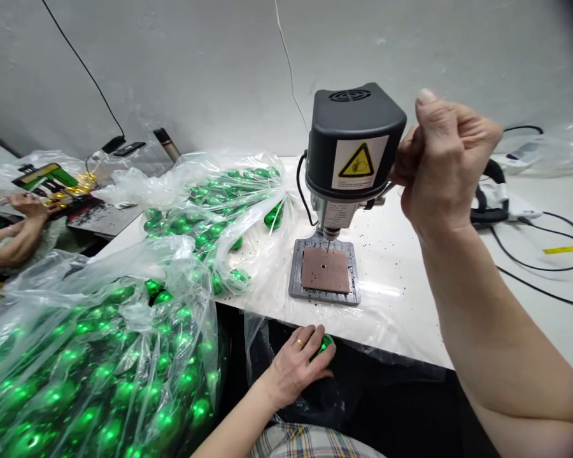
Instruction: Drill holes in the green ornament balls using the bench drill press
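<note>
A shiny green ball (pixel 325 343) is in my left hand (pixel 302 362), with the fingers closed round it, just below the table's front edge. My right hand (pixel 451 159) is wrapped round the feed handle of a small black drill press (pixel 356 140); the grip itself is hidden by the fingers. Under the press head, the drill bit (pixel 328 244) points down over a brown square board (pixel 334 280) with a small dark hole. That board lies on the grey slotted base plate (pixel 354 298).
Clear plastic bags (pixel 191 254) of green balls cover the table's left side, and another full bag (pixel 76 375) stands in front. Dark crumbs dot the white table (pixel 386 286). Cables and a black-and-white device (pixel 496 197) lie right. Another person's hand (pixel 28 207) works at far left.
</note>
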The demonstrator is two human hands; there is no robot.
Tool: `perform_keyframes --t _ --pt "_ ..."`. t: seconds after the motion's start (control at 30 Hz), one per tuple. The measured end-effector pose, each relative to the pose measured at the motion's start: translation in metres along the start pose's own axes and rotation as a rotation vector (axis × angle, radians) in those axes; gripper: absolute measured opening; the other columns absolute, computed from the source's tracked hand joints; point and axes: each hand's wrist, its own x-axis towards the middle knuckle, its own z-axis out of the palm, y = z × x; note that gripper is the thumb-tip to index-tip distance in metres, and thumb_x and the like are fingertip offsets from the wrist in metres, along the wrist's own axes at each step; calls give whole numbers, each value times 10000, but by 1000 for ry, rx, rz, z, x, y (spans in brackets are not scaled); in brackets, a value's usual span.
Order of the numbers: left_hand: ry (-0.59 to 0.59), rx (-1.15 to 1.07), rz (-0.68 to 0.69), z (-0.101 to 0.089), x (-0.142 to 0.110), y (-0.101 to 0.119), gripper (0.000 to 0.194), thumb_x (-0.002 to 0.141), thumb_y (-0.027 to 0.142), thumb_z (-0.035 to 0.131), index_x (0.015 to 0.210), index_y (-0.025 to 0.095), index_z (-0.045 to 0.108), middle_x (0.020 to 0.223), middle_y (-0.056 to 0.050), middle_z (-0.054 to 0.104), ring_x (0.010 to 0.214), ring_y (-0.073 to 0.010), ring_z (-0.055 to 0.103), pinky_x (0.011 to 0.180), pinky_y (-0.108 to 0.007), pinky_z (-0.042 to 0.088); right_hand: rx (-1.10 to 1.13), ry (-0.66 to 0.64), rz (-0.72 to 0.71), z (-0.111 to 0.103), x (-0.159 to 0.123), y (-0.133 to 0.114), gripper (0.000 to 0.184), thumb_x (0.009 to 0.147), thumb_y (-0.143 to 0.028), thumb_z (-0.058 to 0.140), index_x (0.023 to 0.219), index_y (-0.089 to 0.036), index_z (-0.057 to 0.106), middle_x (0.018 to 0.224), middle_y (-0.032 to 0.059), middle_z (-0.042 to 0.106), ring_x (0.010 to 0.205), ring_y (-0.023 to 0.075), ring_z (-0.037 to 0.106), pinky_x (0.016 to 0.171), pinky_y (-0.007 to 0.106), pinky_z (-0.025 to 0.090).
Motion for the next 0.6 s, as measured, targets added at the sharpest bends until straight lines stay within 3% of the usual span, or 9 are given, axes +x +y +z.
perform_keyframes --t 0.07,0.13,0.23,0.27,0.33,0.43,0.53,0.6 --pt "74 -13 10 4 -7 -7 678 733 598 768 1214 150 602 1184 -226 691 1099 -348 670 871 -495 603 -17 1 -8 0 0 0 436 873 -246 605 476 -190 436 417 -59 366 300 39 279 290 240 149" --pt "149 -95 -14 2 -1 -18 734 706 671 743 1221 165 608 1158 -218 704 1096 -345 672 887 -509 596 -29 3 -16 0 -1 1 432 869 -246 606 473 -191 444 414 -56 376 294 46 289 286 253 144" --pt "185 -198 -171 -7 29 -50 355 871 476 684 1130 234 667 1031 -125 741 1001 -285 699 904 -488 576 -38 19 -49 0 -2 1 430 871 -249 611 471 -191 460 413 -53 386 298 57 302 285 274 156" --pt "205 -211 -278 -11 44 -66 236 912 388 638 1093 243 683 992 -107 740 978 -273 698 917 -485 562 -43 20 -56 0 -2 1 429 873 -254 615 474 -190 468 416 -52 389 302 59 308 288 277 163" --pt "284 -212 -542 -16 78 -107 191 924 291 592 1073 232 696 983 -112 725 1002 -283 671 976 -498 511 -54 20 -60 -1 -3 2 435 878 -268 620 476 -189 472 420 -52 394 309 56 315 294 273 176" --pt "324 -274 -872 -16 125 -176 181 820 173 655 994 198 698 1071 -145 705 1187 -347 593 1116 -534 367 -75 32 -51 -2 -4 4 457 886 -286 619 473 -187 454 420 -56 390 313 46 306 303 259 185" --pt "302 -309 -954 -8 154 -228 256 702 98 710 943 181 688 1069 -167 706 1263 -398 545 1142 -564 300 -84 31 -37 -3 -4 4 452 890 -300 621 484 -187 458 422 -56 387 320 49 307 305 264 185" --pt "287 -341 -957 -2 161 -245 287 647 83 735 916 169 685 1057 -176 710 1250 -412 553 1128 -572 311 -65 10 -37 -3 -4 3 443 884 -297 632 488 -190 463 426 -55 387 331 54 316 307 271 189"
